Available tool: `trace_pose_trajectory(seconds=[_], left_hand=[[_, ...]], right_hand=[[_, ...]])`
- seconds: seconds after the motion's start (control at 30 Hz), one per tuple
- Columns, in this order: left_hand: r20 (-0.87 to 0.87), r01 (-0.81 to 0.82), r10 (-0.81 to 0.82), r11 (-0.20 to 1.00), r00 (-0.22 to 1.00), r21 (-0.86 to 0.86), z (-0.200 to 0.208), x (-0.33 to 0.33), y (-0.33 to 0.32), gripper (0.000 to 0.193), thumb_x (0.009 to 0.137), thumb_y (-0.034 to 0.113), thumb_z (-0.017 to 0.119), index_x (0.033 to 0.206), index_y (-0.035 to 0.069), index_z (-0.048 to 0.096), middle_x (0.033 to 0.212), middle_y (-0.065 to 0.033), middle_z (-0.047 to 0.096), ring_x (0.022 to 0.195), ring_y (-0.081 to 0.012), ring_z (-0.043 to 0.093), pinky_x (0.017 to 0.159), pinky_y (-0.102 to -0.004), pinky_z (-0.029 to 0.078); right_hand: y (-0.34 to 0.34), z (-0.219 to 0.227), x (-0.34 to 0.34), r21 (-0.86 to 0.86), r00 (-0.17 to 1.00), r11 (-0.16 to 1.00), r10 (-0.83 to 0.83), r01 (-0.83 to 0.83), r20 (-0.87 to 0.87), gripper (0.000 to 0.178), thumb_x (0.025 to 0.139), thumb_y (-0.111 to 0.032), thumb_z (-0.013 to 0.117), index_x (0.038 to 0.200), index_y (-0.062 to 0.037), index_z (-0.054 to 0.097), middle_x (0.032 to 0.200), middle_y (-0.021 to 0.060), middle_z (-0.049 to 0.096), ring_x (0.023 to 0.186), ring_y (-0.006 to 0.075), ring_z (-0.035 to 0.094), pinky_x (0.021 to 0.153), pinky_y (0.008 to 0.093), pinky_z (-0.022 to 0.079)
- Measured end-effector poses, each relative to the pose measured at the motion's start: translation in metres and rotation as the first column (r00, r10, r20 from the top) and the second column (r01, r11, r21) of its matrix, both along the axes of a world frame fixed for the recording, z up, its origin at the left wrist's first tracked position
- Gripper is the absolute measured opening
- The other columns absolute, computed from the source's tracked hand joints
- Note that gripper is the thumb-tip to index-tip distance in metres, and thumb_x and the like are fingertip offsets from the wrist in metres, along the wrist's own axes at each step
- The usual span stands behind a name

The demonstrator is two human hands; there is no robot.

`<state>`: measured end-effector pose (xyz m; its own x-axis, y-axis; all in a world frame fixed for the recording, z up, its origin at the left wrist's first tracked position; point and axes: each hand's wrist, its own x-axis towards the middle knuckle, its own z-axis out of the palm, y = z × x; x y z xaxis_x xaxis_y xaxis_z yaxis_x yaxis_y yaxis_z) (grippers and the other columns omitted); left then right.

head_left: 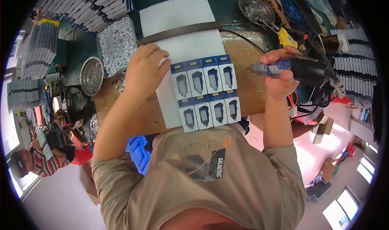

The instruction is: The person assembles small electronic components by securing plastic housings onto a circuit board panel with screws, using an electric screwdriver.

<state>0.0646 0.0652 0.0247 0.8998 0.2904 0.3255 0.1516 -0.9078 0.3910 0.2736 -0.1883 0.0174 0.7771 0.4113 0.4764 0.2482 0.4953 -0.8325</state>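
My right hand (283, 74) is wrapped around a dark electric screwdriver (279, 68), its thin bit pointing left toward the boards. Two rows of blue circuit boards (190, 64) with white plastic frames (182, 84) on them lie in front of me on a white sheet (166, 104). Just left of the upper row, my left hand (146, 70) hovers with curled fingers, thumb and fingertips close together. Whatever those fingertips hold is too small to make out. Neither the bit nor my left hand touches the frames.
Left of the sheet stand a tray of small white parts (117, 43) and a metal bowl of screws (92, 76). A dark bar (178, 31) crosses the sheet. At the far right sits another metal dish (255, 7). Stacked panels (352, 68) flank both sides. Another person (44, 161) sits far left.
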Motion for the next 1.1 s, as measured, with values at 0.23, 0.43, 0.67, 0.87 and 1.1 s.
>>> trace_pose_trajectory(seconds=[0.23,0.43,0.67,0.87,1.1], left_hand=[[-0.137,-0.251,0.255,0.967,0.957,0.047,0.006,-0.086,0.008,0.013,0.076,0.009,0.073,0.087,0.005,0.068,0.094,-0.0091,0.063,0.091,-0.0304,0.06,0.081,-0.0407,0.049],[-0.21,-0.317,0.31,0.949,0.927,0.002,-0.002,-0.099,0.002,0.013,0.076,0.008,0.073,0.088,0.004,0.068,0.092,-0.0101,0.063,0.092,-0.031,0.06,0.081,-0.0402,0.049],[-0.229,-0.171,0.141,0.978,0.963,-0.118,0.017,-0.091,-0.062,0.019,0.075,0.015,0.077,0.088,0.006,0.069,0.089,-0.0112,0.066,0.082,-0.0301,0.063,0.069,-0.0406,0.051],[-0.315,-0.227,0.101,0.89,0.944,-0.395,0.002,-0.087,-0.105,0.022,0.079,0.025,0.076,0.083,0.005,0.067,0.076,-0.0104,0.064,0.065,-0.0283,0.063,0.057,-0.0387,0.05],[-0.451,-0.332,0.165,0.887,0.877,-0.322,0.002,-0.077,-0.112,0.023,0.082,0.028,0.071,0.077,0.006,0.065,0.072,-0.0107,0.065,0.063,-0.029,0.064,0.056,-0.0389,0.049]], right_hand=[[0.001,-0.002,0.004,0.034,1.0,0.999,0.03,-0.03,0.0,0.082,0.075,-0.051,0.081,0.124,0.0043,0.047,0.088,0.0122,0.062,0.077,0.023,0.063,0.071,0.037,0.054],[0.003,-0.001,0.007,-0.014,0.999,1.0,0.02,-0.019,0.044,0.082,0.077,-0.053,0.079,0.124,0.0058,0.046,0.087,0.0132,0.062,0.075,0.0238,0.063,0.07,0.0374,0.054],[-0.001,-0.001,0.008,0.013,0.999,1.0,0.019,-0.019,0.032,0.084,0.076,-0.053,0.079,0.124,0.0066,0.045,0.086,0.0139,0.061,0.074,0.0251,0.063,0.069,0.0384,0.054],[-0.003,0.0,0.008,-0.018,1.0,1.0,0.02,-0.02,0.01,0.083,0.074,-0.056,0.08,0.124,0.0015,0.047,0.085,0.0126,0.062,0.074,0.0261,0.062,0.07,0.0408,0.053],[-0.002,0.001,0.003,-0.034,0.999,0.999,0.027,-0.028,-0.023,0.083,0.07,-0.056,0.082,0.124,-0.0024,0.049,0.084,0.0123,0.062,0.075,0.0266,0.061,0.07,0.0422,0.052]])
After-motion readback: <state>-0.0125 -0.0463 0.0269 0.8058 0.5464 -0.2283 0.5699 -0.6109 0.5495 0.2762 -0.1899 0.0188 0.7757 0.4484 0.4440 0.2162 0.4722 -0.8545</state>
